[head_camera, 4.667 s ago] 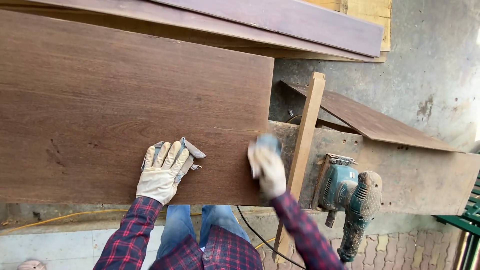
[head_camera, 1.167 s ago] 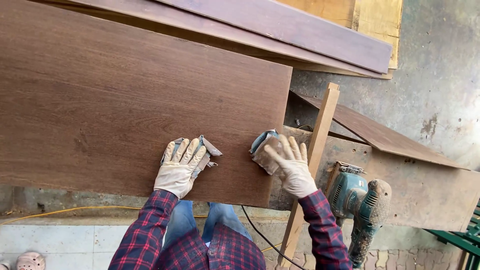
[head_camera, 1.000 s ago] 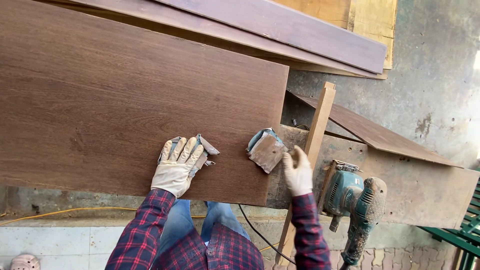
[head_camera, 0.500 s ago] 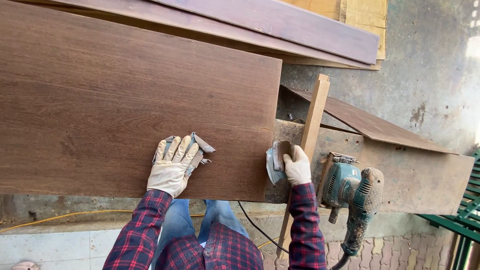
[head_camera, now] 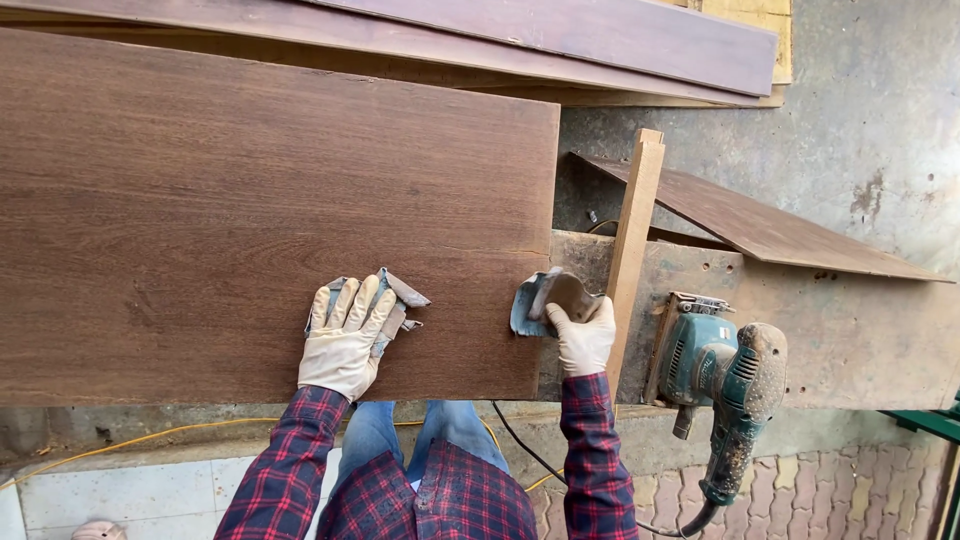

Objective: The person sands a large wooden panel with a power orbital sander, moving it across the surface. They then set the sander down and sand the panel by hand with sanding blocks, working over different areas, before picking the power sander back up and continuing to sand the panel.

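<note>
A large dark brown wooden panel (head_camera: 250,210) lies across the bench in front of me. My left hand (head_camera: 345,340), in a pale work glove, lies flat on the panel near its front edge, fingers spread over a folded scrap of sandpaper (head_camera: 400,297). My right hand (head_camera: 583,335), also gloved, grips a folded piece of sandpaper (head_camera: 545,300) and presses it against the panel's right end edge.
A green electric sander (head_camera: 725,385) rests on the worn bench board (head_camera: 860,330) to the right, its black cable hanging down. A narrow wooden strip (head_camera: 632,240) stands tilted beside my right hand. More boards (head_camera: 560,35) lie behind the panel. A yellow cable (head_camera: 150,437) runs below.
My right hand has shifted with the sandpaper from the panel's top face down to its right end edge. My left hand has stayed flat on the panel.
</note>
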